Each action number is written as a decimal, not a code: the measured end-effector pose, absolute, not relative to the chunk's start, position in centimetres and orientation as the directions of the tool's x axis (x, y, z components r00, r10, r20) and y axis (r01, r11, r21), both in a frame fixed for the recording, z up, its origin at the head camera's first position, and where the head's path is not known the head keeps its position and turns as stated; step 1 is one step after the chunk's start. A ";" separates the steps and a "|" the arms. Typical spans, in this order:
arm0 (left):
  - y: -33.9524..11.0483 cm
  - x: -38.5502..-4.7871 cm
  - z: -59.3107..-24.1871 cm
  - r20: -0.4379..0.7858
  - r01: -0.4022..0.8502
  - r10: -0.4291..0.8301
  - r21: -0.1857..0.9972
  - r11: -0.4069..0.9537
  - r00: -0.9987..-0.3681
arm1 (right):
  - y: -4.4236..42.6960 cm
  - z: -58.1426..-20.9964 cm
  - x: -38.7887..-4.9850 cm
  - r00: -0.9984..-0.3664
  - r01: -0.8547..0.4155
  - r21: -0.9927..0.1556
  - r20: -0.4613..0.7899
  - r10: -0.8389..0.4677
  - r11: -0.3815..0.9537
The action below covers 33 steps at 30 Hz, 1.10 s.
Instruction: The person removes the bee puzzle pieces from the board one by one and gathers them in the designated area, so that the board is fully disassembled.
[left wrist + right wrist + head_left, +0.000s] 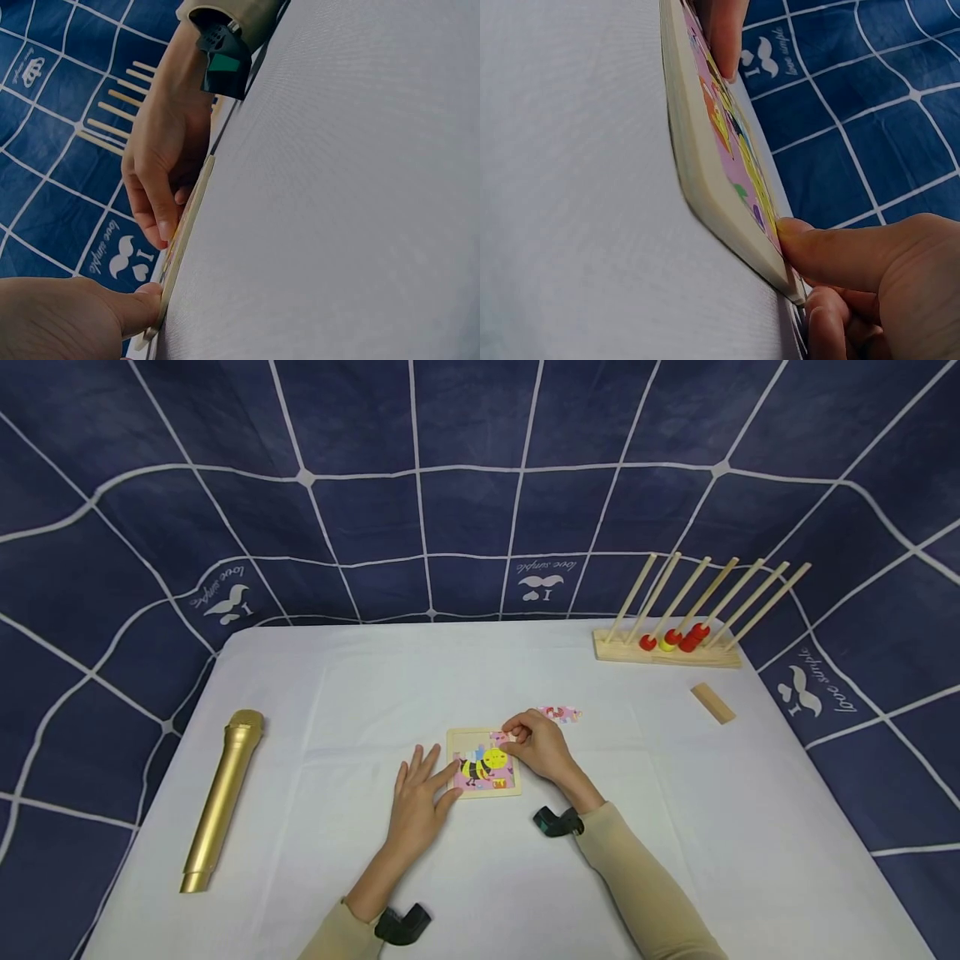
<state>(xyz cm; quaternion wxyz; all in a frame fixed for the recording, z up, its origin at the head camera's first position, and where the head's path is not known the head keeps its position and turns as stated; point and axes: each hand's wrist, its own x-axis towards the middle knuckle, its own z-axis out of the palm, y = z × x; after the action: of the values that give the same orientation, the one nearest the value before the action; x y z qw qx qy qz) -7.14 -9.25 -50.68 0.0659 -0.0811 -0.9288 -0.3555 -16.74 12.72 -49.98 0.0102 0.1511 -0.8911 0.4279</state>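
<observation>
A square wooden jigsaw puzzle (486, 792) with a yellow-and-black bee on pink lies flat on the table, its upper left part showing bare wood. My left hand (417, 806) has its fingers spread, with forefinger and thumb touching the frame's left edge. At the upper right corner, my right hand (542, 747) has curled fingers and pinches a pink puzzle piece (498, 739) between thumb and forefinger. In the right wrist view the right thumb (799, 238) lies at the puzzle's edge; the forefinger's tip is hidden there. More loose pink puzzle pieces (561, 714) lie just beyond the right hand.
A gold microphone (223, 802) lies at the left of the white-covered table (337, 693). Back right stands a wooden peg rack (667, 653) with red and yellow beads. A small wooden block (712, 703) lies in front of it. Blue checked cloth (480, 510) hangs behind.
</observation>
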 end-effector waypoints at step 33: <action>-9.3 -7.1 -50.7 0.176 0.197 0.107 0.646 0.738 -0.979 | 12.9 -50.1 -16.7 -0.917 -0.398 -0.687 0.272 -0.292 0.608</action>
<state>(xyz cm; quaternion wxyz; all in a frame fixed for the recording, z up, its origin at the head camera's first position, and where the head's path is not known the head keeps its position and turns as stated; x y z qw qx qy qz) -7.09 -9.27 -50.70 0.0636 -0.0819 -0.9299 -0.3529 -16.71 12.89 -50.06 0.0664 0.1927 -0.8943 0.3983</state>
